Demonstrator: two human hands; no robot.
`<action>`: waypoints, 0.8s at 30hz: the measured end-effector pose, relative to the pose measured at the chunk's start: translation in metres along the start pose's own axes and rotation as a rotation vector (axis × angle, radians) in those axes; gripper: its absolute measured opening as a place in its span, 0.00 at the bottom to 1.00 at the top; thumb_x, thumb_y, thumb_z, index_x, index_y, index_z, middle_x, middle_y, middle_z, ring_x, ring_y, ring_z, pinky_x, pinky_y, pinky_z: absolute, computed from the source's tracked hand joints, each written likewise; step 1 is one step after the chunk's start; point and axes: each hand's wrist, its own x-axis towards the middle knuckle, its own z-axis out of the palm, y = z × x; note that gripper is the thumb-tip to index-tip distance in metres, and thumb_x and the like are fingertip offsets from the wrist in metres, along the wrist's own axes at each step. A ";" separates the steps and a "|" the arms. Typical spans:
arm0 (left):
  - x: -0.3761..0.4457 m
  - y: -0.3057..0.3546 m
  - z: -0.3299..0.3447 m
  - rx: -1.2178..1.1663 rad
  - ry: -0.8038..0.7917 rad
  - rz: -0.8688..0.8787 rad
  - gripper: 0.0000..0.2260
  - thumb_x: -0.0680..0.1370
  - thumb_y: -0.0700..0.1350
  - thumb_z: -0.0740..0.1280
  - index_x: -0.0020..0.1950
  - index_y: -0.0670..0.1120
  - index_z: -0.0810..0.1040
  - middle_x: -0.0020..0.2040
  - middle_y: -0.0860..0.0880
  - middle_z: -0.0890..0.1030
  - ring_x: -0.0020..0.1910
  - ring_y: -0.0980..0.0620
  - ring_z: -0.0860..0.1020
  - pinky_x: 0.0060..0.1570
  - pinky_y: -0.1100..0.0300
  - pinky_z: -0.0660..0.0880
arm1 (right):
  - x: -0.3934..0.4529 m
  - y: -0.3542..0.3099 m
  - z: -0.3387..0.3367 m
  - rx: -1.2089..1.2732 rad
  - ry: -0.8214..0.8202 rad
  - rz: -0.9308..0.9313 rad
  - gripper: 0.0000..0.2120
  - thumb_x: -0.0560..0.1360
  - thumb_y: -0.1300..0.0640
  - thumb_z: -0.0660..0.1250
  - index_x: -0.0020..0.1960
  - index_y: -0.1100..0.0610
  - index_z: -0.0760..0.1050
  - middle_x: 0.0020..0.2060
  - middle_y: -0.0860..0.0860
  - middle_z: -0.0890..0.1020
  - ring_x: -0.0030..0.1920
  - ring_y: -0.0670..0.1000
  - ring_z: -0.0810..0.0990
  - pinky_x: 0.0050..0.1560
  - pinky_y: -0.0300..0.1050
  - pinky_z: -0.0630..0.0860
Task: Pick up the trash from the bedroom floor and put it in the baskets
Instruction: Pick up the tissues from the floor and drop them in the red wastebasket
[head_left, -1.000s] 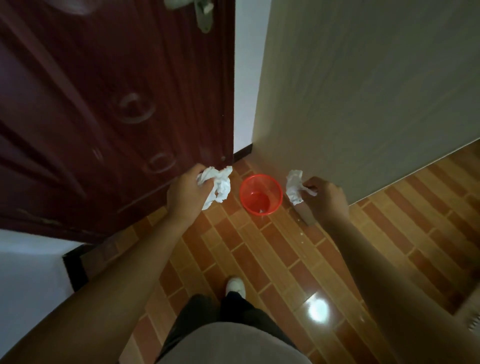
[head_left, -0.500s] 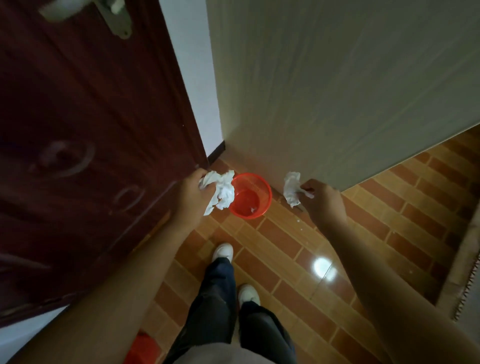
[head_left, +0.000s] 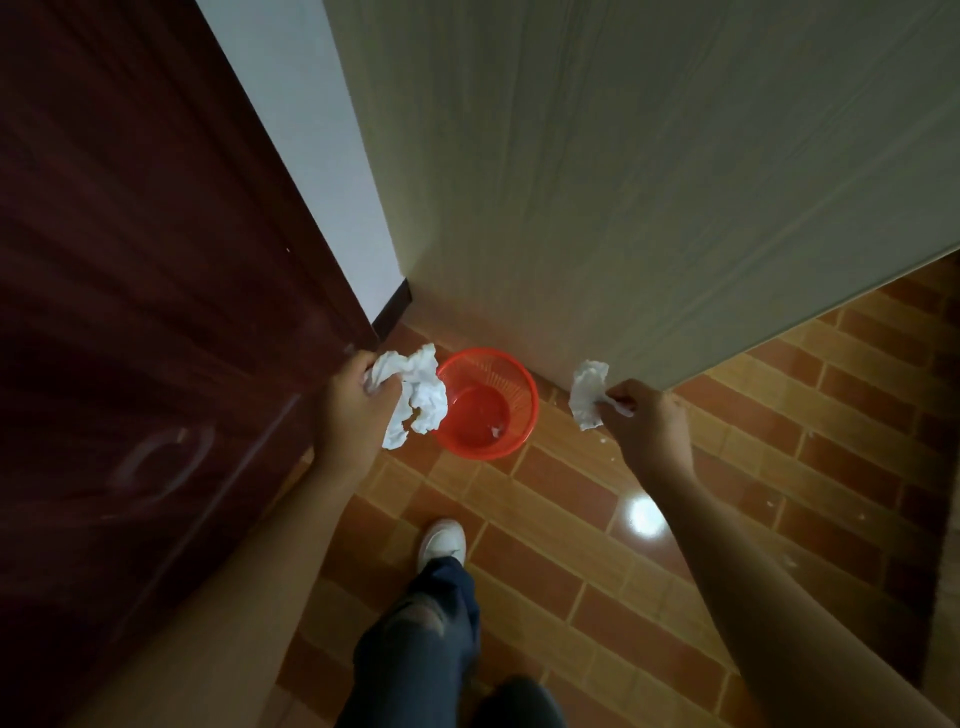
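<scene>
A small red plastic basket (head_left: 511, 382) stands on the tiled floor in the corner, with only a tiny white scrap on its bottom. My left hand (head_left: 353, 410) grips a large crumpled white tissue (head_left: 415, 395) that hangs over the basket's left rim. To the right of the basket, my right hand (head_left: 647, 421) pinches a smaller crumpled white tissue (head_left: 587, 395), held in the air apart from the rim.
A dark red wooden door (head_left: 130, 312) stands close on the left. A pale wood-grain cabinet side (head_left: 623, 182) rises right behind the basket. The floor (head_left: 571, 519) is brown brick-pattern tile with small white crumbs. My white shoe (head_left: 441, 540) and jeans leg are below the basket.
I have stepped closer to the basket and the view has turned right. The left-hand tissue has moved from beside the basket to over its left rim. Both hands keep their tissues.
</scene>
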 end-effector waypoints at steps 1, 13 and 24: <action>0.002 -0.016 0.014 -0.013 0.003 0.004 0.04 0.73 0.38 0.68 0.44 0.38 0.76 0.36 0.47 0.78 0.38 0.47 0.77 0.40 0.52 0.76 | 0.006 0.014 0.017 0.012 0.002 0.006 0.06 0.71 0.58 0.68 0.46 0.59 0.80 0.37 0.58 0.82 0.40 0.58 0.79 0.36 0.44 0.68; 0.030 -0.217 0.146 -0.095 0.095 -0.007 0.03 0.72 0.37 0.67 0.41 0.37 0.75 0.34 0.44 0.77 0.36 0.47 0.74 0.38 0.53 0.71 | 0.079 0.134 0.224 -0.018 -0.019 -0.071 0.07 0.73 0.58 0.65 0.48 0.59 0.80 0.36 0.54 0.80 0.39 0.54 0.78 0.36 0.43 0.67; 0.034 -0.288 0.173 -0.095 0.442 -0.089 0.09 0.74 0.40 0.66 0.52 0.38 0.76 0.46 0.43 0.80 0.43 0.46 0.77 0.43 0.56 0.70 | 0.128 0.155 0.312 -0.352 -0.155 -0.128 0.09 0.76 0.57 0.60 0.50 0.54 0.78 0.41 0.54 0.82 0.45 0.58 0.81 0.37 0.41 0.68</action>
